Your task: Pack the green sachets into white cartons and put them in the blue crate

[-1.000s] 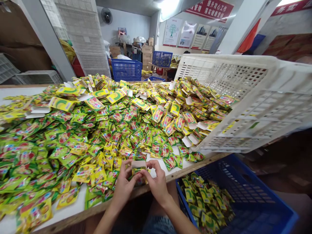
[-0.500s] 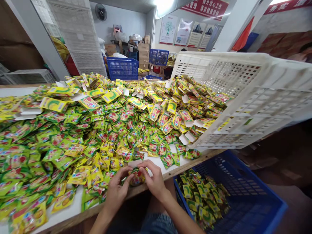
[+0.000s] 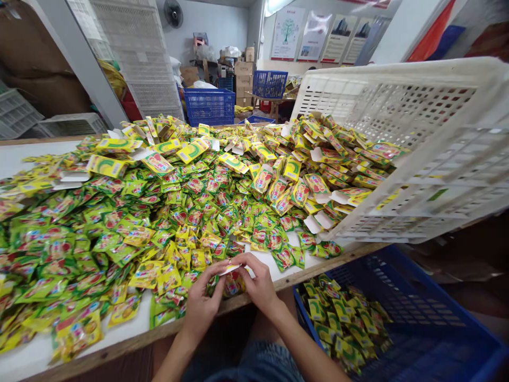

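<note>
Between both hands, at the table's front edge, is a small yellow printed box [image 3: 234, 285] with a white flap at its top. My left hand [image 3: 204, 303] grips its left side, the thumb on the near face and fingertips at the flap. My right hand [image 3: 257, 284] closes on the right side, its fingers bent over the flap. What is inside the box is hidden. Just beyond and left of the hands lie green and yellow sachets [image 3: 139, 228]. Farther back, flat boxes with open white flaps [image 3: 318, 185] are heaped on the sachets.
A white plastic crate [image 3: 421, 175] lies tipped on its side at the right, boxes spilling from it. Below the table's wooden edge [image 3: 294, 280], a blue crate [image 3: 429, 318] holds several yellow-green boxes. Stacked white crates [image 3: 139, 58] and blue baskets [image 3: 210, 105] stand behind.
The box's white flap, standing up before, is now folded down under my fingers. The view has tilted down and shifted left, so the scene sits slightly farther right.
</note>
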Tool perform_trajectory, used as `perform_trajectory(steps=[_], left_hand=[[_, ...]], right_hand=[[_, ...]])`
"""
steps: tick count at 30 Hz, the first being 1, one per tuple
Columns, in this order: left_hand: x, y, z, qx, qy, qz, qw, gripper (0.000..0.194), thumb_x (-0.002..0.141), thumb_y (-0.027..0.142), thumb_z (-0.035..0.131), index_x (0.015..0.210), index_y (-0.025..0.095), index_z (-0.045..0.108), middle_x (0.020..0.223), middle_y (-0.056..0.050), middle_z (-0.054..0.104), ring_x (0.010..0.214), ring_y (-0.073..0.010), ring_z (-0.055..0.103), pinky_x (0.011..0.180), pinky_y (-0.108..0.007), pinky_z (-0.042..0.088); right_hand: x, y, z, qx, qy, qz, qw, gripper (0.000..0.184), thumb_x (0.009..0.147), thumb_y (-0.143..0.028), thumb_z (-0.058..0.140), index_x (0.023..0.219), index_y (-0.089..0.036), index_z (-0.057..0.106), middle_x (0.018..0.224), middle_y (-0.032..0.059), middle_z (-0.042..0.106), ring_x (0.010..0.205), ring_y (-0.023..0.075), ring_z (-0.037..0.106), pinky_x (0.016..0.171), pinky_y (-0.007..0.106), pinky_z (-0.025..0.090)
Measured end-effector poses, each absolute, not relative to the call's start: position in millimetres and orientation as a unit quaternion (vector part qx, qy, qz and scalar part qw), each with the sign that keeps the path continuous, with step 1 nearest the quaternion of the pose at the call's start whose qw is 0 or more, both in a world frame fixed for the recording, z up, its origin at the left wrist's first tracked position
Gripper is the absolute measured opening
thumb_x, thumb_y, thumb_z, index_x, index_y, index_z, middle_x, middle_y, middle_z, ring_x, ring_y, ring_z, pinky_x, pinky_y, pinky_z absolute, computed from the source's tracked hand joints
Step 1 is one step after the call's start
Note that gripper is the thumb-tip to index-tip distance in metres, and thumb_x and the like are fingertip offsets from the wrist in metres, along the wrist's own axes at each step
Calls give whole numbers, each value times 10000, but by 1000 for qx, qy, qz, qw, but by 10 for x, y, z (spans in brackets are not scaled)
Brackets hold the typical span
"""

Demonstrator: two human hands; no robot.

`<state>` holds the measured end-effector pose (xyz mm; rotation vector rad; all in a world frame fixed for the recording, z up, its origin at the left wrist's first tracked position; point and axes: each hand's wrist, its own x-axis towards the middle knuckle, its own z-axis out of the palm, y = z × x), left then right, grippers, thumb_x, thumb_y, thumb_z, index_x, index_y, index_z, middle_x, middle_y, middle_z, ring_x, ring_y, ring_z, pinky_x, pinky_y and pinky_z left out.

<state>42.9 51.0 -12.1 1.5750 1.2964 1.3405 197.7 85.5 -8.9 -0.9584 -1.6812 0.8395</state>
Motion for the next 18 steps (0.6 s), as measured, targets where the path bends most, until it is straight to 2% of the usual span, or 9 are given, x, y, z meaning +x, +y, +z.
perform_trajectory(steps=[3, 5, 9, 13, 18], left_hand=[[444, 502, -77, 601, 505, 519, 339, 148, 823, 196, 577, 949, 223, 648, 1086, -63, 669, 1081, -226, 585, 975, -387, 428], [470, 502, -57, 588, 515, 525, 337, 127, 820, 201, 580, 919, 220, 658, 1064, -57, 678, 1059, -219, 596, 968, -377, 432], [522, 516, -16, 558, 530, 540, 341, 111, 807, 225, 598, 890, 203, 668, 1004, -58, 691, 999, -215, 618, 934, -356, 450], [540, 555, 50, 531, 542, 537, 368, 130, 819, 259, 586, 890, 180, 660, 915, -59, 694, 884, -198, 635, 836, -313, 483], [529, 605, 44, 519, 542, 533, 390, 132, 822, 276, 585, 870, 178, 658, 862, -45, 692, 822, -181, 634, 790, -293, 487]], right_hand=[[2013, 834, -45, -384, -704, 351, 483, 131, 833, -239, 593, 958, -216, 627, 984, 57, 655, 985, 188, 587, 869, 330, 460], [2021, 823, -33, -386, -704, 349, 483, 136, 840, -237, 585, 967, -214, 628, 992, 61, 658, 984, 187, 591, 870, 333, 461], [1995, 829, -34, -398, -700, 339, 486, 112, 873, -232, 525, 928, -206, 620, 919, 55, 660, 912, 178, 602, 820, 317, 470], [1969, 874, 31, -431, -714, 316, 451, 106, 875, -255, 523, 885, -208, 618, 842, 35, 656, 818, 179, 590, 743, 302, 451], [2007, 913, 108, -439, -737, 296, 420, 121, 882, -269, 510, 857, -215, 616, 808, 25, 652, 786, 182, 581, 739, 309, 433]])
